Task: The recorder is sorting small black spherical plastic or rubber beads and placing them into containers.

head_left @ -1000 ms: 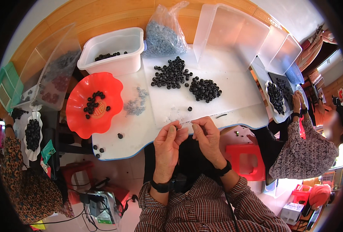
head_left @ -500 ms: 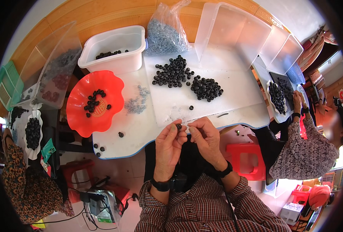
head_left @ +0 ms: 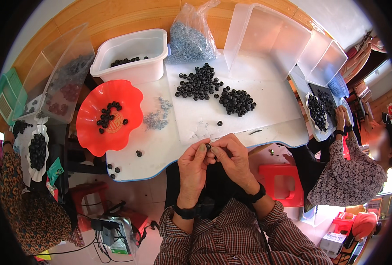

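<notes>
Just off the table's near edge, the thumb and fingers of my left hand (head_left: 193,170) pinch a small round black bead (head_left: 208,146). My right hand (head_left: 235,163) is closed too, its thumb and fingertips pressed against the bead; whatever it pinches there is too small or hidden to make out. On a white sheet beyond my hands lie two heaps of black beads, a left heap (head_left: 199,84) and a right heap (head_left: 237,102). One loose bead (head_left: 220,123) lies nearer to me. Tiny clear bluish pieces (head_left: 158,115) are scattered left of the sheet.
A red scalloped dish (head_left: 132,99) with some beads stands at the left. Behind it are a white tub (head_left: 136,74) and a bag of clear pieces (head_left: 189,42). Clear plastic bins (head_left: 266,39) stand at the back right. People work at both sides.
My right hand has moved left, closing the gap to my left hand. Its fingertips now meet at the bead, which my left hand still holds.
</notes>
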Demonstrator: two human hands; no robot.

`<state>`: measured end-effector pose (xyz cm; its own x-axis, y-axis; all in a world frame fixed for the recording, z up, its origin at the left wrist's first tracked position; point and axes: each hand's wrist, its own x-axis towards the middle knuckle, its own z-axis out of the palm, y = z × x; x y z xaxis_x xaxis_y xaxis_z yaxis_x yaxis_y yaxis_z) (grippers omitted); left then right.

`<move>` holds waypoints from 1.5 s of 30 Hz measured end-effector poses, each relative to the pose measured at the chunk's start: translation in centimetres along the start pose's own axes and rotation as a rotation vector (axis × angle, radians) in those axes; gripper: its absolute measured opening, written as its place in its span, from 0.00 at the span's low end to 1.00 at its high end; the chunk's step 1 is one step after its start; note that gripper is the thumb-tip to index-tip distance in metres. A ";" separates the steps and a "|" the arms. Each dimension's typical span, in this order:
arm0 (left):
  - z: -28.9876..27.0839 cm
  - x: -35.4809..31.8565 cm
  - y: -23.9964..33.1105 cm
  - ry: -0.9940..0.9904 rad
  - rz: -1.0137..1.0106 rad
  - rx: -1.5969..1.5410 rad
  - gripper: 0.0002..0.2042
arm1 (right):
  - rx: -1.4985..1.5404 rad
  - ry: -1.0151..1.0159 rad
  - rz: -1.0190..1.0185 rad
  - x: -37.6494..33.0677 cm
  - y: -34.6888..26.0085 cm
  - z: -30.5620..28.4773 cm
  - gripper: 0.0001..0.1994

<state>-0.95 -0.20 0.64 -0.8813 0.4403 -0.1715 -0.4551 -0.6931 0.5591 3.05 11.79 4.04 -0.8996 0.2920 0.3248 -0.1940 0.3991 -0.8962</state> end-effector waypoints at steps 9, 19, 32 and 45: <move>0.0 -0.2 0.5 -0.032 0.053 0.295 0.10 | 0.277 -0.160 0.289 0.6 -0.2 -1.4 0.03; -1.4 0.5 0.4 -0.114 -0.025 0.175 0.10 | 0.332 -0.266 0.497 1.8 -0.2 -2.2 0.05; -1.2 0.8 0.2 -0.085 -0.077 -0.015 0.10 | -0.495 0.105 0.002 3.9 4.7 -1.1 0.09; -1.1 0.8 0.5 -0.104 -0.076 -0.052 0.11 | -0.486 0.190 -0.088 3.3 3.9 -1.3 0.06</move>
<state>-2.01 -0.84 -0.10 -0.8274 0.5474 -0.1252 -0.5283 -0.6832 0.5040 -0.17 15.45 1.98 -0.7924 0.3735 0.4822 -0.0213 0.7732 -0.6338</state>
